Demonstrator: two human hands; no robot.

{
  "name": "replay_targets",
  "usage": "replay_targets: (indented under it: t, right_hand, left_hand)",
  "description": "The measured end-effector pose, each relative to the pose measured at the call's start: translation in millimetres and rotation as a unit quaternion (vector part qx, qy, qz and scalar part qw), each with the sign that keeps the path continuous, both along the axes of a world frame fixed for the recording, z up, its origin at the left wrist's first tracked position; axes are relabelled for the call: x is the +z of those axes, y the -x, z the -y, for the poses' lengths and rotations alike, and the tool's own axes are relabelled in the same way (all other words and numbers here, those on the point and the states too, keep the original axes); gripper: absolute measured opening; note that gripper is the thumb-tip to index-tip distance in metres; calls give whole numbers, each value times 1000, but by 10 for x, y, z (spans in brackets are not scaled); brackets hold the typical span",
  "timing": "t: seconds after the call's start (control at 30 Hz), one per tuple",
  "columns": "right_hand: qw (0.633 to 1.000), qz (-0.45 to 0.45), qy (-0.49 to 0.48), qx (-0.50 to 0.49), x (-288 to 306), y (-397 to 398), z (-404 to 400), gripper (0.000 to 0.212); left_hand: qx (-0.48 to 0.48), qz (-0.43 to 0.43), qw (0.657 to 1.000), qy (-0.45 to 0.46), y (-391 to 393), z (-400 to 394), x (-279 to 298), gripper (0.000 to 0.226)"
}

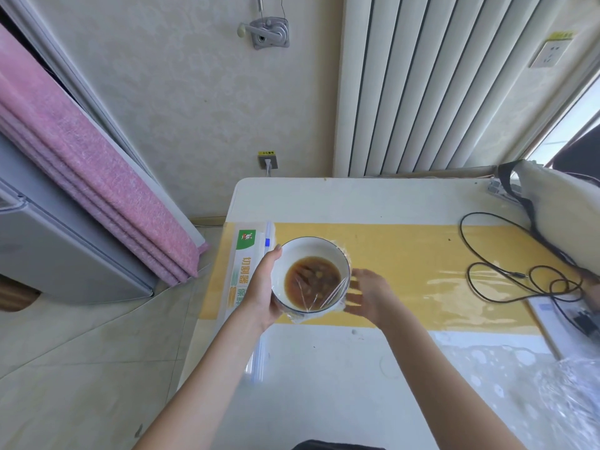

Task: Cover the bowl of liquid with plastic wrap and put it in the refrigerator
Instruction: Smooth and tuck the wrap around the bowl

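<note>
A white bowl with a dark rim holds brown liquid and sits over the table's left part. Clear plastic wrap is stretched over its top and bunched under its near side. My left hand grips the bowl's left side, thumb along the rim. My right hand lies against the bowl's right side with its fingers spread and straight on the wrap. The grey refrigerator stands at the left, its door shut.
The plastic wrap dispenser box lies along the table's left edge under my left arm. A yellow mat crosses the table. A black cable, a cream bag and crumpled wrap occupy the right side. Pink cloth leans by the refrigerator.
</note>
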State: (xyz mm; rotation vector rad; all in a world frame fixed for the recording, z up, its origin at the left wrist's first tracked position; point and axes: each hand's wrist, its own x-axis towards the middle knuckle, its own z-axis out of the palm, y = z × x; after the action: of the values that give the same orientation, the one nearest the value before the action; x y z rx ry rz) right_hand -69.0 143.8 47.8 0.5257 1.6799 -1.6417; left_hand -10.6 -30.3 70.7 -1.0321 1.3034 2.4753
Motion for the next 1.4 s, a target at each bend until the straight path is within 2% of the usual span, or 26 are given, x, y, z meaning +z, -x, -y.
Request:
replay_targets:
  t: [0.07, 0.13, 0.2, 0.27, 0.33, 0.43, 0.53, 0.67, 0.77, 0.87, 0.93, 1.07, 1.13, 1.2, 1.23, 1.27, 1.3, 1.33, 1.4]
  right_hand:
    - [998, -14, 54, -19, 84, 59, -116, 51]
    - [993, -81, 67, 54, 250, 74, -157, 61]
    - [974, -196, 32, 109, 381, 37, -80, 57]
    - [953, -283, -22, 102, 434, 54, -4, 49]
    - [969, -235, -48, 66, 442, 108, 18, 44]
    - [987, -101, -38, 116, 474, 134, 0, 44]
    - [993, -92, 27, 69, 442, 131, 30, 24]
    - [990, -76, 115, 11, 394, 128, 62, 30]
    - [992, -38, 96, -71, 332, 86, 133, 24]
    - [975, 29, 166, -142, 282, -4, 225, 17]
    - [958, 58, 227, -164, 229, -27, 235, 20]
    - [918, 142, 341, -146, 175, -44, 229, 29]
    - [922, 176, 333, -86, 200, -27, 224, 33]
    - [975, 118, 189, -1, 169, 7, 183, 34]
    - [994, 78, 81, -5, 88, 45, 119, 35]
    - [998, 29, -24, -46, 38, 84, 41, 36]
    - [991, -42, -90, -93, 25, 119, -47, 36]
    - [983, -114, -85, -114, 80, 137, -110, 34]
    - [984, -172, 27, -41, 206, 185, -119, 32]
  left_hand:
    - [-26, 0, 1000, -1, -9, 34, -13, 39]
    - [-52, 6, 999, 1, -2, 38, -8, 43]
    - [-63, 9, 998, 3, 17, 27, -8, 44]
    - [-59, 7, 998, 5, 29, 13, 1, 40]
    - [-52, 6, 999, 1, 25, 21, 23, 40]
    - [-53, 11, 999, 7, 19, 47, 51, 49]
    - [-55, 6, 998, 4, 20, 44, 63, 56]
    - [-36, 1, 999, -20, 19, 37, 19, 75]
    - [-42, -11, 999, -19, 38, -10, 23, 61]
    - [-39, -16, 999, -18, 77, -56, 31, 40]
    - [-48, -18, 999, -9, 99, -76, 51, 33]
    - [-80, -18, 997, -1, 126, -71, 62, 40]
    - [-89, -7, 996, 3, 130, -65, 82, 47]
    - [-92, 2, 996, 9, 137, -35, 69, 54]
    - [-88, 2, 996, 11, 137, -9, 65, 54]
    - [-84, 0, 996, 13, 143, 20, 45, 53]
    - [-85, -4, 996, 15, 142, 30, 50, 50]
    - [-92, -8, 996, 19, 149, 40, 52, 47]
    - [-115, -1, 993, 23, 169, 26, 64, 40]
